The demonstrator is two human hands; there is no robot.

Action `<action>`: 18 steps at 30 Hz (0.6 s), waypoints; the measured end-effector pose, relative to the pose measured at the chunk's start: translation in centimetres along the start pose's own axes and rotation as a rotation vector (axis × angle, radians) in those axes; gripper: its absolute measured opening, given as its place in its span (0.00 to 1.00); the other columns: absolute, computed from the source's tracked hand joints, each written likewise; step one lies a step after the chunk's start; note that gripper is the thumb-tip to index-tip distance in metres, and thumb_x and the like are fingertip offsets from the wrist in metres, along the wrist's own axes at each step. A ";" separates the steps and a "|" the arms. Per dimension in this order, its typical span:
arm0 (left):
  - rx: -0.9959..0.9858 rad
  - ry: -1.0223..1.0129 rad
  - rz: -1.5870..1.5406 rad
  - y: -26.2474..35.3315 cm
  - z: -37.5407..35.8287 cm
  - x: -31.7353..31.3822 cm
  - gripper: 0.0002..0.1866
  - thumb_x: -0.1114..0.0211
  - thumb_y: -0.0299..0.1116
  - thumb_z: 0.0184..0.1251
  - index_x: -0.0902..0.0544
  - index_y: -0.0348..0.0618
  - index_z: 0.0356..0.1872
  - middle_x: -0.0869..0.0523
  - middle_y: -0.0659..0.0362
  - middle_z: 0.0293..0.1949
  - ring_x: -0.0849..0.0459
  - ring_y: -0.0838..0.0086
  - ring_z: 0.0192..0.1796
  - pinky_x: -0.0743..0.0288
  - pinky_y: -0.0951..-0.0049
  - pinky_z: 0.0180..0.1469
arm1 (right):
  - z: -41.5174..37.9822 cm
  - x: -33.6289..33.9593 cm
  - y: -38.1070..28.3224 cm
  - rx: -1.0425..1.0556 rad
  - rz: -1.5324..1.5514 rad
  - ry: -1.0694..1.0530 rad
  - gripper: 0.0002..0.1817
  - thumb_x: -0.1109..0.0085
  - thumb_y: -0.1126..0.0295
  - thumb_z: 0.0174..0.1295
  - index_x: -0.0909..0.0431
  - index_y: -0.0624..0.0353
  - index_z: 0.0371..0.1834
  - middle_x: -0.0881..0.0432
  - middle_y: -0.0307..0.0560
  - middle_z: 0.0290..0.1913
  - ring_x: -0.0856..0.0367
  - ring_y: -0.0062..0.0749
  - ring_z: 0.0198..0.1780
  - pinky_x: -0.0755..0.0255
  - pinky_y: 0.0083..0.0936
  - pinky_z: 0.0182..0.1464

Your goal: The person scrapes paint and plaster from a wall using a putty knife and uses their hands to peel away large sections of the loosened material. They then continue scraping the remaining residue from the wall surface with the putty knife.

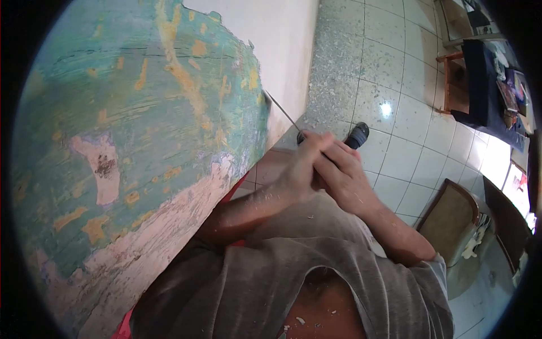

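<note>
A paint scraper (pixel 284 111), seen nearly edge-on as a thin dark metal strip, reaches up and left from my hands. Its tip meets the edge of the green, flaking paint on the wall (pixel 141 101), beside a white bare strip. My left hand (pixel 307 161) is closed at the scraper's handle end. Pressed against it, my right hand (pixel 343 176) is closed there too, fingers overlapping the left. The handle itself is hidden inside both hands. Pale flecks dot my forearms and shirt.
Paint chips litter the tiled floor (pixel 381 62) along the wall's foot. My dark shoes (pixel 357 135) stand below my hands. To the right are a brown-backed chair (pixel 450 220) and a cloth-draped table (pixel 480 85) with assorted items on it.
</note>
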State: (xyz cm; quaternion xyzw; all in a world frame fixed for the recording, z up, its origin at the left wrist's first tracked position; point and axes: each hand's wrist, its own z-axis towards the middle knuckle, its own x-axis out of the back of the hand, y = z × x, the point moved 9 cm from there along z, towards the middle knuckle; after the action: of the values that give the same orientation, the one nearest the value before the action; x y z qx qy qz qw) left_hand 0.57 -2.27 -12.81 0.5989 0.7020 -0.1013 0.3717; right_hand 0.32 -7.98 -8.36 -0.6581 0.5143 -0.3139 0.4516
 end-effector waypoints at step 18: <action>-0.081 0.017 -0.013 -0.2 -0.1 1.1 0.26 0.46 0.53 0.70 0.23 0.36 0.48 0.19 0.38 0.46 0.18 0.52 0.52 0.24 0.53 0.58 | 0.2 -1.3 0.0 -0.003 -0.116 -0.074 0.19 0.49 0.71 0.71 0.28 0.65 0.63 0.26 0.56 0.64 0.23 0.45 0.57 0.25 0.29 0.53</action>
State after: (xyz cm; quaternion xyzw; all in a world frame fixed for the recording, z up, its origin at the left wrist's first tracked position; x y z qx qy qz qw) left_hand 0.29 -1.40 -13.51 0.5796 0.7125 -0.0700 0.3892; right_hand 0.14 -6.70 -8.42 -0.6985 0.4587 -0.3142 0.4505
